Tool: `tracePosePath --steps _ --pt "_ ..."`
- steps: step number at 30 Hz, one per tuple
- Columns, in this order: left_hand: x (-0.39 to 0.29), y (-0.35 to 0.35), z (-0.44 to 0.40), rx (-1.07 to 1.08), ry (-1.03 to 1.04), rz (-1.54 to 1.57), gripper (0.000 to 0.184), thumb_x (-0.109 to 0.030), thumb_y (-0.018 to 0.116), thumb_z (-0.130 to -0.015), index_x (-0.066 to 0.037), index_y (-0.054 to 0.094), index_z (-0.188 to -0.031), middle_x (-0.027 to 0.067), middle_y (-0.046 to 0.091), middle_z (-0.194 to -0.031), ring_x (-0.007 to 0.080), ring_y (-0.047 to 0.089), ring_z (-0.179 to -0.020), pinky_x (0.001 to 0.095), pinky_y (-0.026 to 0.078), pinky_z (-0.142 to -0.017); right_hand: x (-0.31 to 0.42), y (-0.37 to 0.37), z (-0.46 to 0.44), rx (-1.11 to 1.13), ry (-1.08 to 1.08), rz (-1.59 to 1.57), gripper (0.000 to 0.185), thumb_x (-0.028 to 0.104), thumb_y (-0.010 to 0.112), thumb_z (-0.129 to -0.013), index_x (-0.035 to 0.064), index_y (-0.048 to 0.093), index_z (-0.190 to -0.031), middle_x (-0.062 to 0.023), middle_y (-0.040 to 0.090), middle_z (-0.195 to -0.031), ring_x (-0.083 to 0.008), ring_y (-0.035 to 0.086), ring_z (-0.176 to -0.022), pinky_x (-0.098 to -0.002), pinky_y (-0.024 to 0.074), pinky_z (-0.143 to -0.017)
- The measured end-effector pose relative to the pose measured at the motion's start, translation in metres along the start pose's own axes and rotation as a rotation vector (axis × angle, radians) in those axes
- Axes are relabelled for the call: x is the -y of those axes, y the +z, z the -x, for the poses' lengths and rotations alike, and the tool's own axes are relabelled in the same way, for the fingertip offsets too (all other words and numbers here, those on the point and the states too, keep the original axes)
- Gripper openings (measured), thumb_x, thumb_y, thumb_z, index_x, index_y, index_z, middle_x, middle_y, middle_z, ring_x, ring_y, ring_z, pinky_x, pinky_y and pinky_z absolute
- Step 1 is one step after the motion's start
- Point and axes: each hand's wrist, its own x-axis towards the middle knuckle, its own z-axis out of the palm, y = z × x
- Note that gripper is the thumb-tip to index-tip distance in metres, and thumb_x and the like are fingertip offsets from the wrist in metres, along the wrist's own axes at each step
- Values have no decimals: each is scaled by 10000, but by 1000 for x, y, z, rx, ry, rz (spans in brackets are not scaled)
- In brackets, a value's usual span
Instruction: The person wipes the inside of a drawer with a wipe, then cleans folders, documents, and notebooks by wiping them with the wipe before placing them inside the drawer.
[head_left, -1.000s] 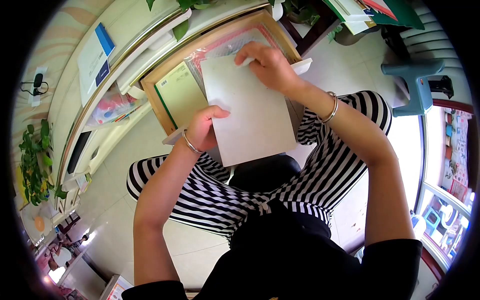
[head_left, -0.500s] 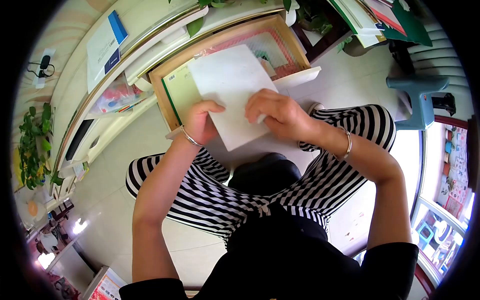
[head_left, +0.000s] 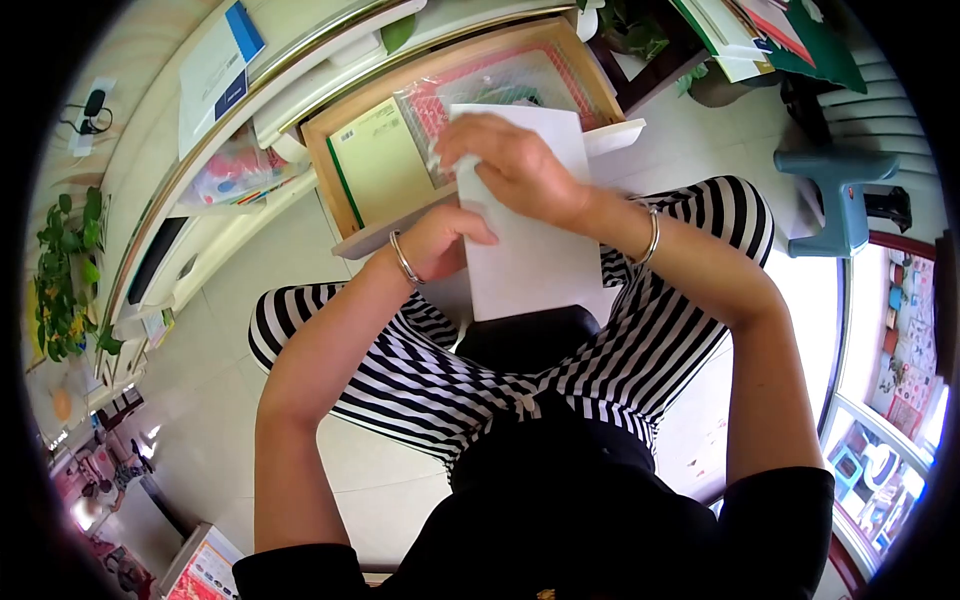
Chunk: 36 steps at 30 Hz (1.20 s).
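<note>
A white rectangular board or book (head_left: 535, 250) lies over my lap, its top edge over the front of an open drawer (head_left: 385, 222). My left hand (head_left: 452, 242) grips its left edge, thumb on top. Over its upper left part is my right hand (head_left: 515, 165), fingers curled and a little blurred, with a small white thing, perhaps a wipe, partly showing at the fingertips. Inside the drawer are a pale green notebook (head_left: 385, 160) and a clear plastic pouch with a red grid pattern (head_left: 480, 82).
A black stool seat (head_left: 525, 340) is between my knees. On the curved desk at the upper left lies a blue and white booklet (head_left: 215, 85). Papers (head_left: 730, 40) are at the upper right, near a blue stool (head_left: 835, 200). A plant (head_left: 70, 270) hangs at the left.
The white board has turned and shifted right and down from its tilted position over the drawer. My right hand has moved from its lower right part to its upper left.
</note>
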Motion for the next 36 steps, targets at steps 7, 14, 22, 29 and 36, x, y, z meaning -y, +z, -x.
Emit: tracePosePath --steps 7,14,22,29,36 --pt "-1 -17 5 -6 144 126 456 -15 551 -662 -32 517 -1117 102 593 -1044 231 577 -958 370 443 -860 10 8 19 -19 73 -44 396 -194 424 -634 15 581 -932 -122 584 -988 -289 559 -984 -330 463 -830" --pt "-14 -15 10 -2 209 204 447 -35 556 -688 5 507 -1131 110 595 -1046 236 578 -967 365 432 -895 -28 -26 14 -87 221 67 364 -179 430 -654 -11 576 -941 -110 591 -999 -259 559 -999 -312 445 -861" --pt "-26 -37 0 -184 377 297 424 -50 547 -704 27 488 -1117 123 582 -1065 258 570 -980 393 443 -883 35 -21 45 325 146 -239 344 -209 426 -596 11 564 -821 -104 581 -924 -260 569 -933 -326 452 -837" --pt "-23 -34 0 -15 267 163 414 -13 557 -668 27 529 -1079 114 609 -992 231 586 -943 372 454 -868 -1 -48 14 -157 203 -90 332 -168 403 -664 14 588 -871 -98 588 -857 -236 586 -820 -277 456 -706" --pt "-24 -29 8 -34 305 175 434 -30 560 -680 47 519 -1106 143 598 -1045 268 589 -960 392 453 -878 -8 -56 4 -23 221 144 297 -165 398 -653 -16 568 -846 -73 595 -856 -150 577 -823 -267 444 -766"
